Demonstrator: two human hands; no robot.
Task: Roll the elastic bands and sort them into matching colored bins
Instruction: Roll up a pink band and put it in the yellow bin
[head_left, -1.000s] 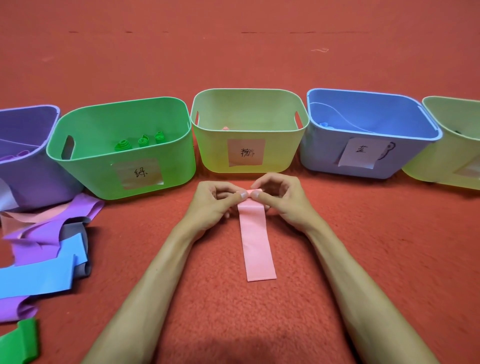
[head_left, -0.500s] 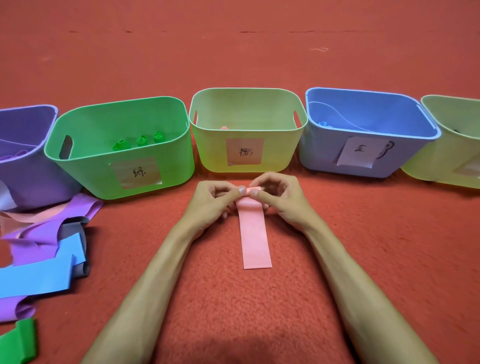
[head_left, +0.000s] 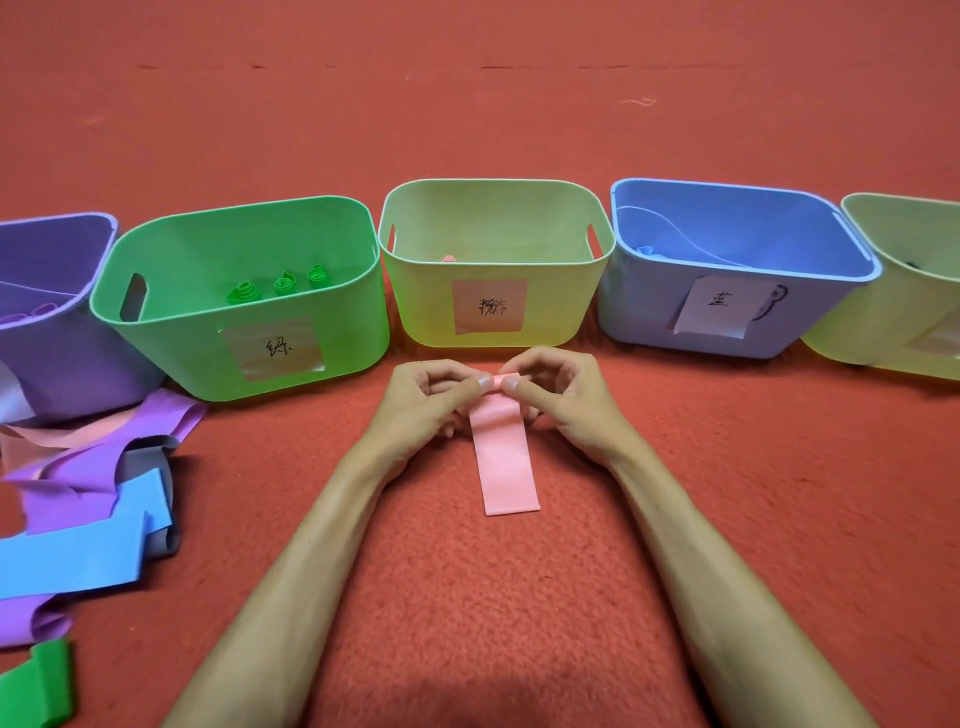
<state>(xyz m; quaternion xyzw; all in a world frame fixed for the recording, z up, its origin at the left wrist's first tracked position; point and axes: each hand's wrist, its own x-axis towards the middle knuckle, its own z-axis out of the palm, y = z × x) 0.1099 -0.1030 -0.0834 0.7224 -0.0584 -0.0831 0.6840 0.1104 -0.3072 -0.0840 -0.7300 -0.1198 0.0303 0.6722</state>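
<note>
A pink elastic band lies flat on the red carpet, its far end rolled up. My left hand and my right hand pinch that rolled end between thumbs and fingers. Straight beyond them stands a yellow-green bin with a pink label; a pink roll shows inside. A green bin to the left holds three green rolls. A blue bin stands to the right, a purple bin at the far left.
A loose pile of bands lies at the left: purple, blue, grey, peach and a green one at the bottom corner. Another yellow-green bin is cut off at the right edge.
The flat tail of the pink band has grown shorter as both hands roll its far end; its near edge has drawn toward the hands. The bins have not moved.
</note>
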